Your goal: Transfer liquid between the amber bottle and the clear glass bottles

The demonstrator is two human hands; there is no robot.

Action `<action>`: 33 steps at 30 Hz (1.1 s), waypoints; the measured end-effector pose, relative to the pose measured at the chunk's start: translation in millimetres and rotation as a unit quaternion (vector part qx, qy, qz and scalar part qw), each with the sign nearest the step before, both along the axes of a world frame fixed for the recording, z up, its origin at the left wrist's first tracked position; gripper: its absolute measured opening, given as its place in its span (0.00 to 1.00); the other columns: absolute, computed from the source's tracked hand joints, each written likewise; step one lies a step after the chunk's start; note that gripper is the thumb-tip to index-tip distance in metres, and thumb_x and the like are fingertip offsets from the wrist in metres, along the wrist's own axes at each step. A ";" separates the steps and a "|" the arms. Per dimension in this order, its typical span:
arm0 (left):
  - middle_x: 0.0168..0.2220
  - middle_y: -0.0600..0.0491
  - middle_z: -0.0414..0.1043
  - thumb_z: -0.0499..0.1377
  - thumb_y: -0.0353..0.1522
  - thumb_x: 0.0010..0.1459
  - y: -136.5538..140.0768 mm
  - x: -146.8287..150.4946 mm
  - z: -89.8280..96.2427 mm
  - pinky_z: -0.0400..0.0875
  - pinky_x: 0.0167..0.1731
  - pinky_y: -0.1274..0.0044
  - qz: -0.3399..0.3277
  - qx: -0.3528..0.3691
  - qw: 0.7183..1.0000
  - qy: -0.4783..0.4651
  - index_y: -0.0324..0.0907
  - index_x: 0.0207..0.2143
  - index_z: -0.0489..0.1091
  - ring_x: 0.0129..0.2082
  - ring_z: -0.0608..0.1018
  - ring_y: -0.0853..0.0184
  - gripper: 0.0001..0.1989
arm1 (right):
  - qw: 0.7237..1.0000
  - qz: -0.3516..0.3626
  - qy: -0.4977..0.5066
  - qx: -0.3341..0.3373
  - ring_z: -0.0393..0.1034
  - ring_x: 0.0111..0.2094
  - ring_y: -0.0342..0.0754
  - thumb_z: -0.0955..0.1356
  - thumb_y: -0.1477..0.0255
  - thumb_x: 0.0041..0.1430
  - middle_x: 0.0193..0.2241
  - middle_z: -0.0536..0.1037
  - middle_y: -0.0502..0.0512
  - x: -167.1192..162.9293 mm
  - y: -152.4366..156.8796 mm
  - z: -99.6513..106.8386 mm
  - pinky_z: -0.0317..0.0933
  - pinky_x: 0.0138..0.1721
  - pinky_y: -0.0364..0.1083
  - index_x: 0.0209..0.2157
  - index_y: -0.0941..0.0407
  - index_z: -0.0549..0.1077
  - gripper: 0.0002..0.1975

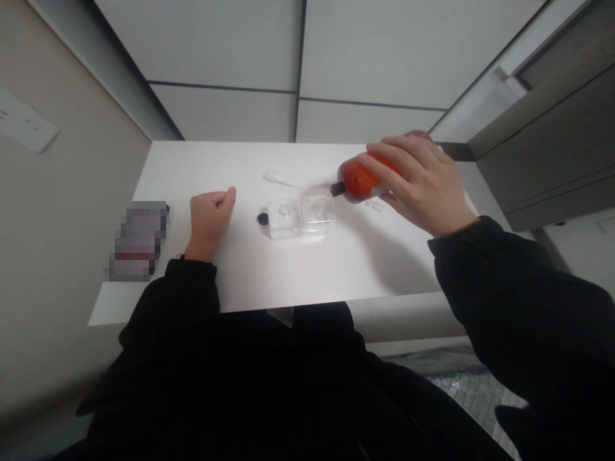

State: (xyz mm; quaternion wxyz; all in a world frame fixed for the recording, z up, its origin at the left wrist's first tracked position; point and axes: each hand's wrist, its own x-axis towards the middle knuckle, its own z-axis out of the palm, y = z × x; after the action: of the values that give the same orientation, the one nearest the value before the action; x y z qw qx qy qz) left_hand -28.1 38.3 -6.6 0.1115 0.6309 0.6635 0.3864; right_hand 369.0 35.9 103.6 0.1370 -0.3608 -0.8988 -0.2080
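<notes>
My right hand (423, 186) is wrapped round an orange-red bottle (356, 178) with a dark neck. The bottle is tipped over, its mouth pointing left and down above the right side of a clear plastic container (283, 225). This container has two parts side by side on the white table. Just left of it lies a small black cap (262, 219). Resting near the table's left part, my left hand (210, 221) is curled into a fist with the thumb along the top; whether anything is inside its fingers is hidden.
A white slender item (278, 178) lies behind the container on the white table (288, 275). Small clear pieces (375, 205) sit under my right hand. A blurred-out object (139, 242) stands at the table's left edge. Pale panels (230, 45) rise behind the table.
</notes>
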 end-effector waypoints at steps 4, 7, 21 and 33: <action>0.20 0.58 0.39 0.55 0.41 0.63 -0.3 0.0 0.7 0.44 0.29 0.68 0.000 0.003 1.000 0.005 0.45 0.19 0.42 0.22 0.50 0.70 0.27 | 1.000 -0.003 -0.003 -0.007 0.65 0.69 0.62 0.63 0.76 0.70 0.69 0.68 0.56 -2.1 -1.2 2.8 0.65 0.65 0.69 0.74 0.45 0.55 0.34; 0.20 0.58 0.39 0.54 0.41 0.63 -0.3 0.5 1.8 0.44 0.29 0.68 0.000 -0.003 1.000 0.010 0.45 0.19 0.42 0.22 0.50 0.70 0.27 | 0.999 -0.011 0.012 -0.047 0.64 0.70 0.64 0.65 0.73 0.69 0.70 0.66 0.53 -5.2 -3.7 7.4 0.64 0.66 0.71 0.74 0.41 0.56 0.36; 0.20 0.57 0.39 0.54 0.41 0.64 -1.4 1.8 3.3 0.44 0.28 0.70 -0.001 -0.011 1.000 0.011 0.45 0.18 0.42 0.23 0.50 0.71 0.27 | 0.997 -0.003 0.018 -0.073 0.63 0.70 0.63 0.64 0.71 0.70 0.69 0.68 0.53 -8.0 -0.7 5.2 0.61 0.68 0.74 0.74 0.42 0.57 0.34; 0.20 0.57 0.39 0.55 0.40 0.64 -1.3 1.9 2.6 0.45 0.28 0.69 0.003 -0.013 1.000 0.012 0.45 0.18 0.42 0.22 0.50 0.71 0.27 | 0.997 0.009 0.027 -0.070 0.65 0.69 0.64 0.64 0.75 0.71 0.69 0.68 0.55 -10.2 1.0 4.4 0.62 0.69 0.72 0.72 0.45 0.62 0.31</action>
State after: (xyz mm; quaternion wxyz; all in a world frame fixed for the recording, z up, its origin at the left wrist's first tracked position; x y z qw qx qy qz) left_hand -26.1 37.0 -4.0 0.1108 0.6319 0.6715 0.3708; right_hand 358.8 36.9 108.1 0.1378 -0.3666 -0.9103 -0.1338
